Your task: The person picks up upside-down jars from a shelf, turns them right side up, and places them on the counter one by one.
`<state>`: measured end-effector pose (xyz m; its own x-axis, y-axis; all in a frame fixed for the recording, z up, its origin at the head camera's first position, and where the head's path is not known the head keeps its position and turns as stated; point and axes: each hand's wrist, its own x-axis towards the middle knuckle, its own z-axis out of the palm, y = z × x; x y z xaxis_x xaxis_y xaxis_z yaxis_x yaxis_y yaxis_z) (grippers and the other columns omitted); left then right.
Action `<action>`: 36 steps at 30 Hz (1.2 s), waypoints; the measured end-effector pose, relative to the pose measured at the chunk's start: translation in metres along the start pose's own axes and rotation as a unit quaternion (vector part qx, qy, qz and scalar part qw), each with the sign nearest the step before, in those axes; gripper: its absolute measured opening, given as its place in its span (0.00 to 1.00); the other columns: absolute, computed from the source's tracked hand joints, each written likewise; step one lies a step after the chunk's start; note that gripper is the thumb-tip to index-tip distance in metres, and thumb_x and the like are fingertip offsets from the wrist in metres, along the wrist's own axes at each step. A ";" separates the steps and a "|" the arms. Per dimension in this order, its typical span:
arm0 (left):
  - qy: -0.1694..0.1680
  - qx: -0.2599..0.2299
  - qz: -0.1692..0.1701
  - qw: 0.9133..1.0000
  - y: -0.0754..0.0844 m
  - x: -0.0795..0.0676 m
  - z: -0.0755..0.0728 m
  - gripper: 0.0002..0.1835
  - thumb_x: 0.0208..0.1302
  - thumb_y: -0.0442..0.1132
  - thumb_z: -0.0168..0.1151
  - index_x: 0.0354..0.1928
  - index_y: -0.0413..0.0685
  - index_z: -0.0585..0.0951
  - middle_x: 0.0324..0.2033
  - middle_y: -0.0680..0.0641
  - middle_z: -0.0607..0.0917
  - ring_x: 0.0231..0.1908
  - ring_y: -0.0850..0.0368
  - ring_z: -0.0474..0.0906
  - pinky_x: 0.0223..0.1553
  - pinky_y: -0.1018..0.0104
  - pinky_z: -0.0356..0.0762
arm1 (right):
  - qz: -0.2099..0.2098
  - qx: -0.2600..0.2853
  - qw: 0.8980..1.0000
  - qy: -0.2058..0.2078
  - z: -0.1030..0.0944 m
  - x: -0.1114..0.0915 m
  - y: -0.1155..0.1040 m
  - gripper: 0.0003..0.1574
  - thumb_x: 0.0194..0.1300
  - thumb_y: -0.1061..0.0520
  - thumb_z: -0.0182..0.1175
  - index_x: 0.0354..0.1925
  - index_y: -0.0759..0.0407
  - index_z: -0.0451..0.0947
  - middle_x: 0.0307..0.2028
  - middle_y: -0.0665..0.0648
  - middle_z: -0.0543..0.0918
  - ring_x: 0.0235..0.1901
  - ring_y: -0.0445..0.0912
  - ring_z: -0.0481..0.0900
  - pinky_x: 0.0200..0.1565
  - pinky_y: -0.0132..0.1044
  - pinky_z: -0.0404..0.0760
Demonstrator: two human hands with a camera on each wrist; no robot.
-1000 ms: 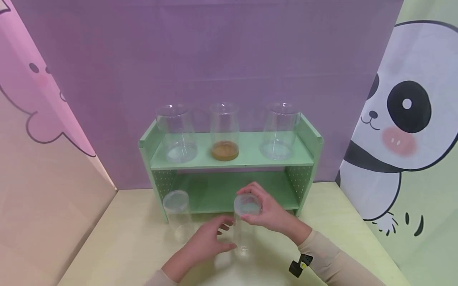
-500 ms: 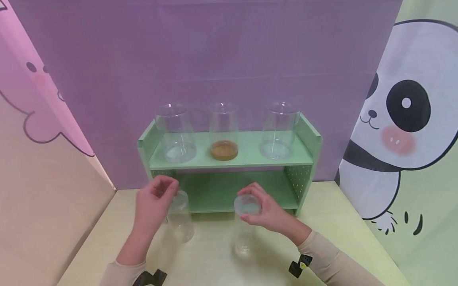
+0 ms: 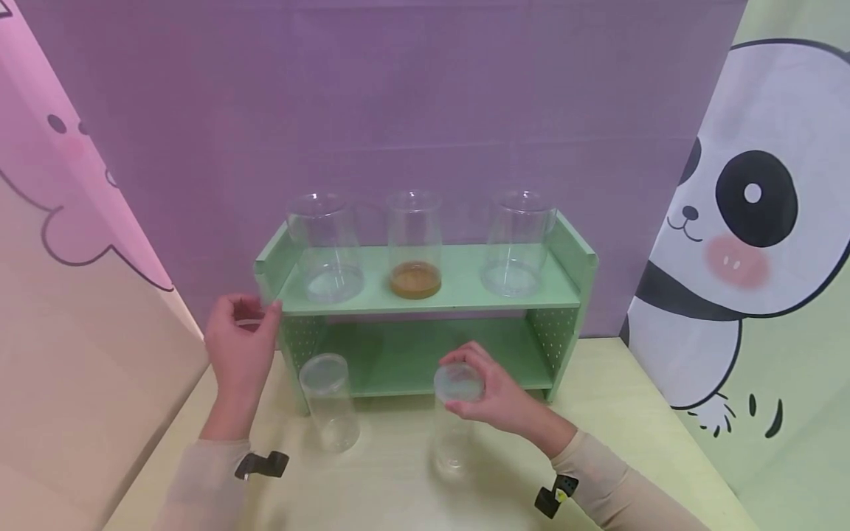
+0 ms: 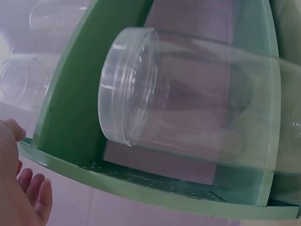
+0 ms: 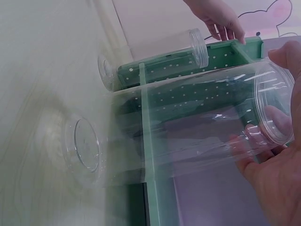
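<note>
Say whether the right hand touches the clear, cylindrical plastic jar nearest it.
Touching: the right wrist view shows the right hand curled round the top end of that clear, cylindrical plastic jar.

Purple backdrop (image 3: 398,96) between a pink cartoon figure (image 3: 63,177) and a cartoon panda (image 3: 740,228)

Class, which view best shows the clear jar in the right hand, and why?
Right wrist: the clear jar appears close up, base to top, with the right hand gripping its top. The head view shows it smaller, body faint. In the left wrist view, I cannot identify it.
</note>
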<state>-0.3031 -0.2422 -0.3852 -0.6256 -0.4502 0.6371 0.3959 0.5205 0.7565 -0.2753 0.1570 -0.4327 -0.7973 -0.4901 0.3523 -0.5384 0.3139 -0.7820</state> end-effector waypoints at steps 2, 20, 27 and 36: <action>-0.010 -0.005 -0.002 1.000 -0.002 0.004 0.002 0.20 0.74 0.40 0.74 0.58 0.32 0.82 0.47 0.44 0.86 0.42 0.66 0.82 0.43 0.83 0.82 | 0.000 0.004 1.000 -0.001 0.001 0.000 0.000 0.35 0.62 0.58 0.79 0.65 0.46 0.81 0.61 0.49 0.76 0.60 0.54 0.78 0.49 0.43 0.91; -0.016 -0.032 0.009 0.999 -0.014 0.008 0.006 0.14 0.74 0.38 0.74 0.54 0.37 0.90 0.40 0.50 0.90 0.40 0.71 0.85 0.39 0.83 0.85 | -0.006 -0.003 1.000 -0.002 0.007 0.009 0.006 0.35 0.62 0.56 0.79 0.66 0.47 0.81 0.61 0.50 0.77 0.60 0.53 0.78 0.51 0.44 0.90; 0.004 -0.043 0.006 0.999 -0.014 0.008 0.010 0.11 0.73 0.35 0.74 0.51 0.36 0.91 0.35 0.58 0.87 0.38 0.72 0.84 0.36 0.83 0.84 | -0.030 0.000 1.000 -0.004 0.020 0.024 0.006 0.35 0.61 0.57 0.80 0.66 0.50 0.81 0.61 0.52 0.77 0.60 0.55 0.78 0.53 0.45 0.89; 0.002 -0.062 -0.022 0.998 -0.012 0.007 0.015 0.10 0.71 0.34 0.72 0.50 0.35 0.89 0.34 0.58 0.84 0.33 0.67 0.86 0.34 0.81 0.86 | -0.046 0.004 0.999 -0.019 0.039 0.045 0.005 0.37 0.61 0.57 0.81 0.66 0.55 0.80 0.62 0.53 0.76 0.60 0.56 0.79 0.50 0.42 0.91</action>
<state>-0.3223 -0.2406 -0.3922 -0.6421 -0.4735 0.6029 0.4479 0.4065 0.7963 -0.3034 0.1046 -0.4414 -0.7332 -0.5472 0.4037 -0.6073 0.2595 -0.7509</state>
